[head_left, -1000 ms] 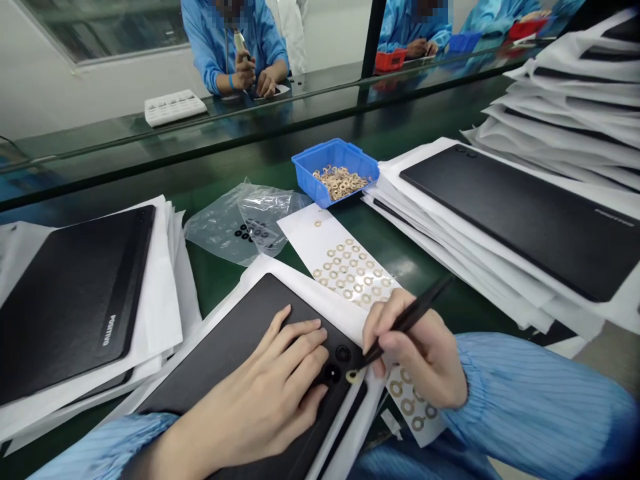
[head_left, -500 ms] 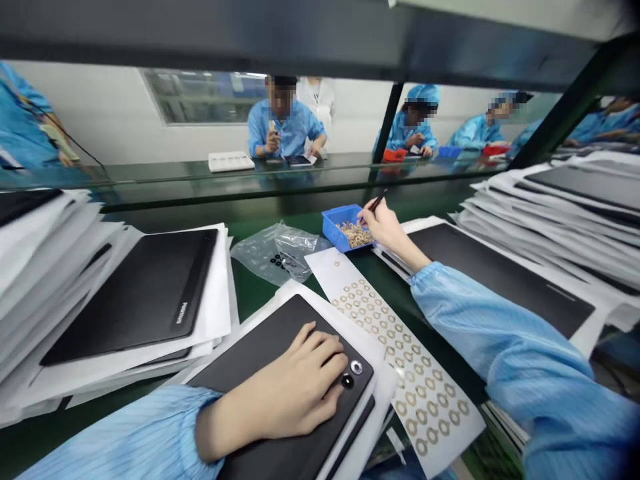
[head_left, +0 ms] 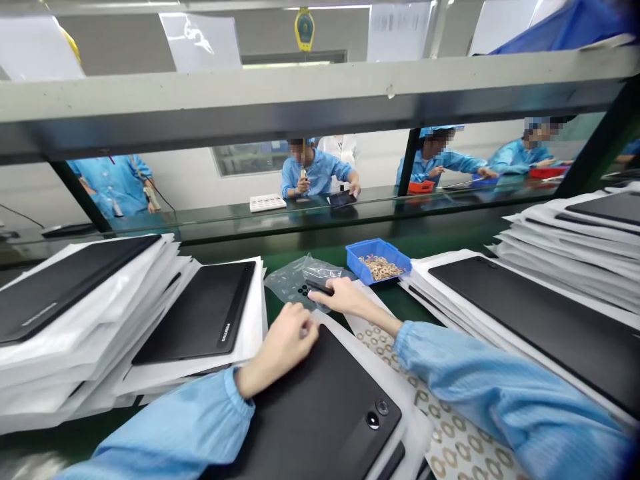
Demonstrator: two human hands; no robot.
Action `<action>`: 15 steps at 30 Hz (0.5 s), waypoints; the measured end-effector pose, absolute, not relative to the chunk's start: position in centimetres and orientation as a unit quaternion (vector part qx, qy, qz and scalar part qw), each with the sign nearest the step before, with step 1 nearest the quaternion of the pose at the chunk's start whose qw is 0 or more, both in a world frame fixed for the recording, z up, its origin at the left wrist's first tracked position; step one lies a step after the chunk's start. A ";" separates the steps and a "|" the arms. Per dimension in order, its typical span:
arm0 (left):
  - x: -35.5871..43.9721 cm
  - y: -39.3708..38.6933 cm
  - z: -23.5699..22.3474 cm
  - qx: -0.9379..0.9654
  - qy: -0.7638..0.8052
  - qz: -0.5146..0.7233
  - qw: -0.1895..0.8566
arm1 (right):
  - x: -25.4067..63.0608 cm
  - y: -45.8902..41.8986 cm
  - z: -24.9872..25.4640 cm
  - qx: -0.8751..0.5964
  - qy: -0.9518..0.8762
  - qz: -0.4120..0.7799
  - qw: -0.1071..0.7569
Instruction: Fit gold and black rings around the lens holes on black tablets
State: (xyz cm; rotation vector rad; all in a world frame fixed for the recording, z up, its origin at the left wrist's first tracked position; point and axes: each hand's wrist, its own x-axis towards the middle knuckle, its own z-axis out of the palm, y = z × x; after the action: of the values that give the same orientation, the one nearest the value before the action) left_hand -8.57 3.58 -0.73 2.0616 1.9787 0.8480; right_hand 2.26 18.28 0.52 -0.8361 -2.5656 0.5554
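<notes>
Right hand (head_left: 350, 299) has swung away from the blue bin (head_left: 377, 261), and left hand (head_left: 283, 347) has slid from the two round buttons (head_left: 377, 413) of the black tablet (head_left: 310, 413) to its far edge. Right fingers (head_left: 327, 285) pinch narrowly around dark tweezers (head_left: 319, 287), which lie over a plastic bag (head_left: 287, 283) beyond the tablet; whether the tips touch it, I cannot tell. Left fingers (head_left: 300, 321) curl loosely at the tablet's edge, and anything beneath them is hidden. That bin, also beyond the tablet, holds gold rings (head_left: 381, 268). A sheet of rings (head_left: 455, 440) lies just right of the tablet, under the right forearm (head_left: 480, 380).
</notes>
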 end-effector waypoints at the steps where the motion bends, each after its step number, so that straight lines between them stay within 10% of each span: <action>1: -9.5 4.3 -0.9 0.657 0.691 0.288 0.091 | 2.1 18.1 0.2 -0.301 -0.914 0.205 0.179; 15: -10.1 9.0 -2.5 0.419 0.641 0.495 0.411 | 2.3 19.3 0.9 -0.207 -0.928 0.280 0.130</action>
State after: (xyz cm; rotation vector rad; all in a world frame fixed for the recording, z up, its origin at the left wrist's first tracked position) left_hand -10.11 9.03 -2.50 1.0553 1.6127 1.2452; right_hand 2.29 19.33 0.89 -0.6015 -2.6978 0.8142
